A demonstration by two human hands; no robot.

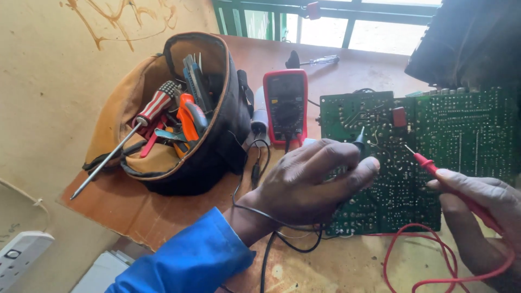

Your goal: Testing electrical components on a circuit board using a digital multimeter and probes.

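A green circuit board (467, 135) lies solder side up on the brown table (157, 211). My left hand (309, 182), in a blue sleeve, holds a black test probe (359, 141) with its tip on the board's left part. My right hand (483, 209) grips a red test probe (434, 165) whose tip touches the board near its middle. A red multimeter (286, 106) with a dark screen lies behind my left hand. Black leads (255, 173) and a red lead (434, 260) trail over the table's near side.
An open tan and black tool bag (179, 114) with screwdrivers and pliers sits at the left. A loose screwdriver (317, 61) lies at the back by the window. A white power strip (19, 252) is at lower left. A dark casing (472, 38) stands at upper right.
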